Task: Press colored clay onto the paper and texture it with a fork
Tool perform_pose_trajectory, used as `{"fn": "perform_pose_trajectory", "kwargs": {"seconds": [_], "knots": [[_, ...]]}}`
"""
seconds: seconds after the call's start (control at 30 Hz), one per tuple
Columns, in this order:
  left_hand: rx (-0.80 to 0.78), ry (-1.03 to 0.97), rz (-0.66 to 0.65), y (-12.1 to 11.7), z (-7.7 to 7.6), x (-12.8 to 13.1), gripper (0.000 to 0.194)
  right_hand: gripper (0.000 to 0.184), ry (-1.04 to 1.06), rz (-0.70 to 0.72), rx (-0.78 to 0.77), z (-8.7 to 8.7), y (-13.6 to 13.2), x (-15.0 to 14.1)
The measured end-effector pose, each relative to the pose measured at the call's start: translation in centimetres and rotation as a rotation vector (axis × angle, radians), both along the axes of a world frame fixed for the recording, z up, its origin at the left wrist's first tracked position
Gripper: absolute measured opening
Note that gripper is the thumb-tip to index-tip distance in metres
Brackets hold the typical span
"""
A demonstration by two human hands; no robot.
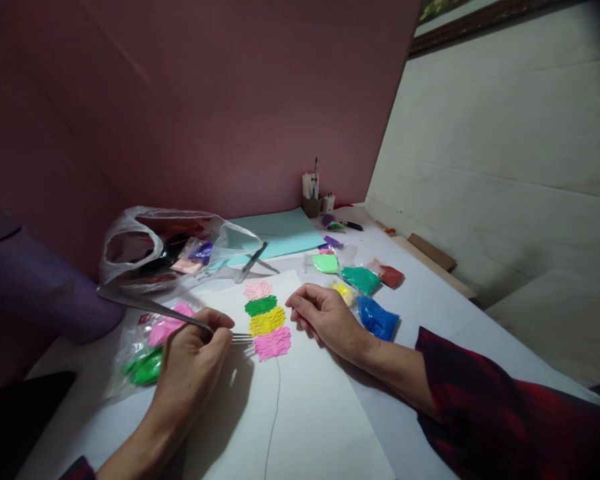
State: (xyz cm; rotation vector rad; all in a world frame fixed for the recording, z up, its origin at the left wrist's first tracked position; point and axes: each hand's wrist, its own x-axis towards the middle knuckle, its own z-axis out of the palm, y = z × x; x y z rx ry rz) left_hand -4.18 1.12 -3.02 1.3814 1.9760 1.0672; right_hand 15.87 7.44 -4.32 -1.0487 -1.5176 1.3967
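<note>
My left hand [193, 353] is closed around a fork [153, 305], whose tines rest at the left edge of the lower clay bands. On the white paper [320, 413] stands a column of textured clay: a pale pink patch [258, 290] at the top, then a green band [261, 307], a yellow band [267, 322] and a bright pink block [273, 343]. A thin drawn line runs down from the pink block. Just right of the column, my right hand [325, 313] is closed, thumb against the curled fingers, with nothing visible in it.
Several clay packets, including a blue one [377, 319] and a teal one [361, 279], lie at right. Pink and green packets [147, 363] sit beside my left hand. Behind are a plastic bag [125, 247], light-blue paper [285, 230] and a pen cup [311, 207].
</note>
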Motion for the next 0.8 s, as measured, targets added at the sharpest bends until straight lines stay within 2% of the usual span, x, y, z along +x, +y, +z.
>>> {"fn": "perform_pose_trajectory", "kwargs": {"seconds": [0.33, 0.8], "knots": [[-0.031, 0.000, 0.013, 0.15, -0.06, 0.21, 0.013, 0.017, -0.003, -0.003, -0.015, 0.05, -0.02, 0.00], [0.052, -0.011, 0.039, 0.14, 0.14, 0.14, 0.018, 0.017, -0.005, 0.003, -0.014, 0.31, -0.13, 0.01]]}}
